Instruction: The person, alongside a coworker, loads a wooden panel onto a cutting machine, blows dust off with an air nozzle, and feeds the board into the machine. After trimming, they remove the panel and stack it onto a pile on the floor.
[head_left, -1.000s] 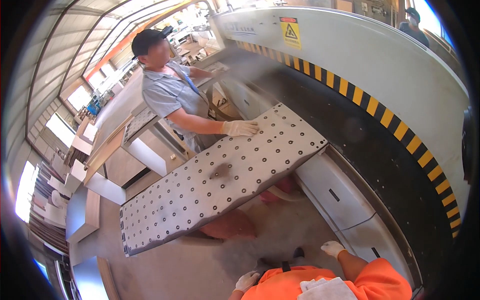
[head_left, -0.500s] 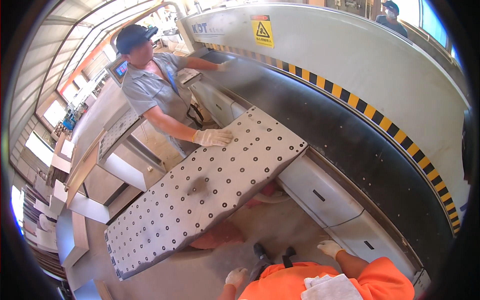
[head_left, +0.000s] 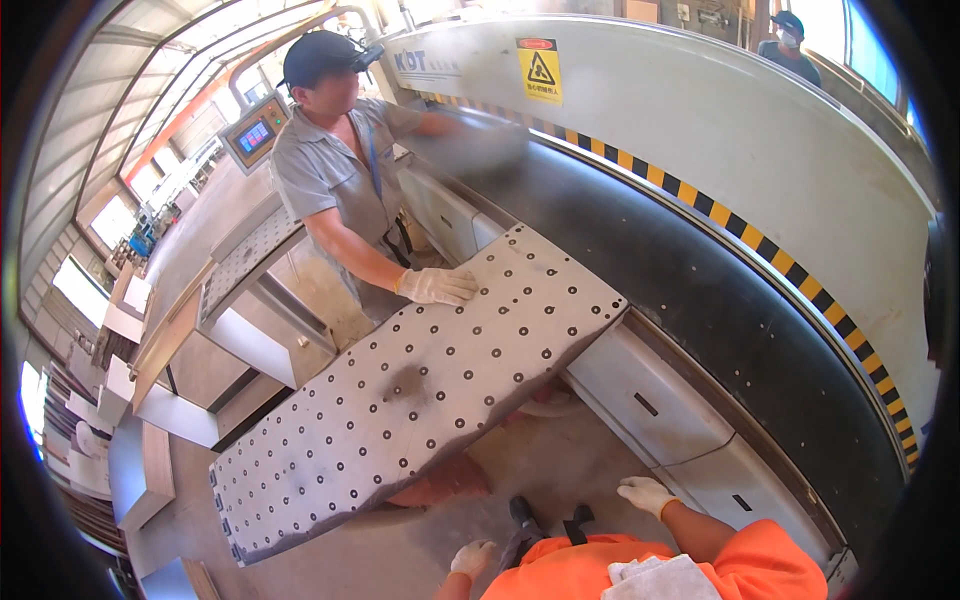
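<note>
My left hand (head_left: 470, 558), gloved in white, hangs with curled fingers at the lower edge, beside my orange clothing (head_left: 540, 570); I see nothing in it. My gloved right hand (head_left: 643, 494) has loosely bent, parted fingers and holds nothing, near the grey lower panels (head_left: 697, 482) of a large machine. Ahead of me is a long perforated worktable (head_left: 330, 430) with black studded holes. A co-worker (head_left: 330, 170) in grey rests a gloved hand (head_left: 437, 285) on it; their other hand is blurred over the black machine bed (head_left: 740, 320).
The machine's pale beam (head_left: 660, 120), with striped edging, runs along the right. A screen console (head_left: 254, 134) stands behind the co-worker. Another table (head_left: 235, 270), boards (head_left: 145, 470) and furniture panels (head_left: 180, 410) lie left. A second person (head_left: 790, 55) is beyond the beam.
The co-worker's far arm has reached forward over the machine bed and their near hand has slid slightly along the table. My view has shifted, showing the console. My hands remain low.
</note>
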